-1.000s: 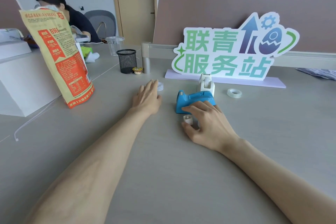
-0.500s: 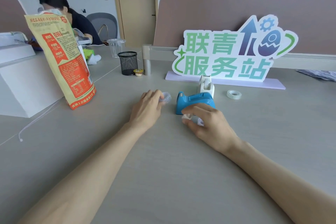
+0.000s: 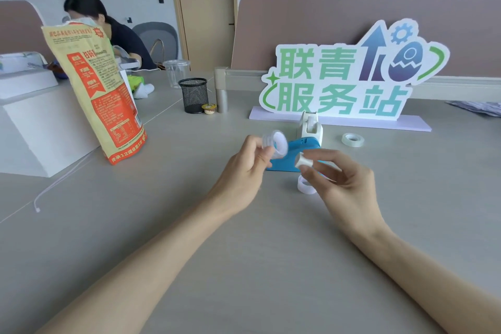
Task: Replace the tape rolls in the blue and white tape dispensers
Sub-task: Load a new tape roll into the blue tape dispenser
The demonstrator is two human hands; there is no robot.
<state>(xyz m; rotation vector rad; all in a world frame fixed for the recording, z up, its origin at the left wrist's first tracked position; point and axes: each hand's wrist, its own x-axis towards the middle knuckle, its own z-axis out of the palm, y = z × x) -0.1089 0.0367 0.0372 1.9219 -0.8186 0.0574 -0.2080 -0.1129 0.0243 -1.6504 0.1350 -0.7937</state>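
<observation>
My left hand [image 3: 245, 171] holds a clear tape roll [image 3: 276, 144] upright between thumb and fingers, above the table. My right hand [image 3: 344, 182] pinches a small white spool core [image 3: 303, 162] beside it. Behind both hands the blue tape dispenser [image 3: 299, 148] lies on the grey table [image 3: 244, 252], partly hidden. The white tape dispenser [image 3: 310, 126] stands just behind the blue one. A white ring [image 3: 305, 186] lies on the table under my right fingers. Another clear tape roll [image 3: 352, 140] rests to the right of the dispensers.
A large green-lettered sign [image 3: 349, 76] stands behind the dispensers. An orange and yellow bag [image 3: 100, 95] stands at the left by a white box [image 3: 35, 130]. A black mesh cup [image 3: 194, 95], a small yellow tub [image 3: 208, 108] and a clear cup [image 3: 176, 73] sit farther back. A person sits far left.
My left hand picked the clear tape roll up off the table and raised it. My right hand lifted the white spool core from in front of the blue dispenser.
</observation>
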